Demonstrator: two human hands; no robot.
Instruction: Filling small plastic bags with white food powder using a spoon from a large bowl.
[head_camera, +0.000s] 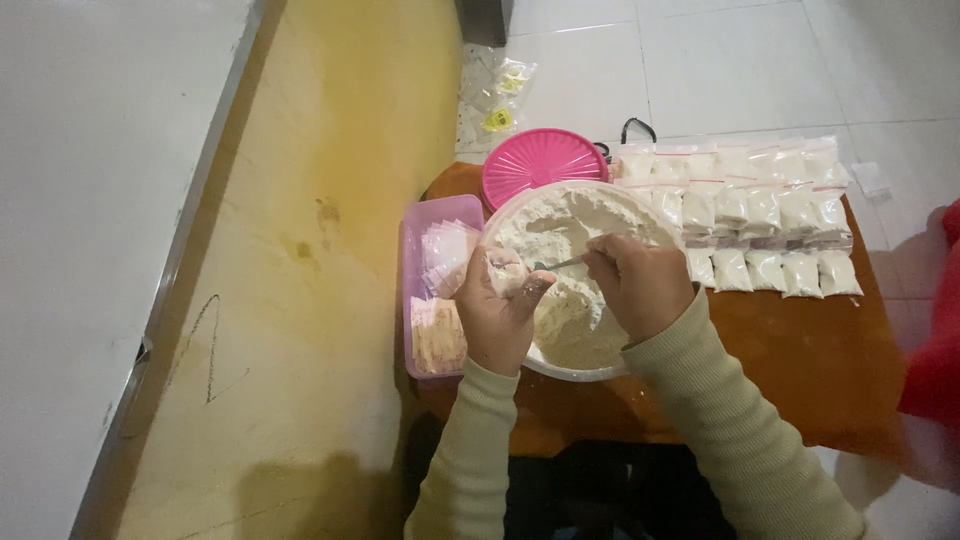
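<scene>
At the centre of the frame the left hand (503, 300) is curled around a small clear plastic bag (503, 272) dusted with white powder, holding it over the near-left rim of a large round white bowl (570, 370) heaped with pale flour-like powder (570, 225). The right hand (640, 285) is clenched on the handle of a thin metal spoon (562, 264), whose tip points at the bag's mouth. Just left of the bowl sits a pink rectangular plastic tray (412, 300) holding stacked empty bags. A round pink ribbed lid (540, 160) lies above the bowl. Rows of filled, sealed white sachets (770, 235) cover the upper right of the brown wooden table (800, 370)
</scene>
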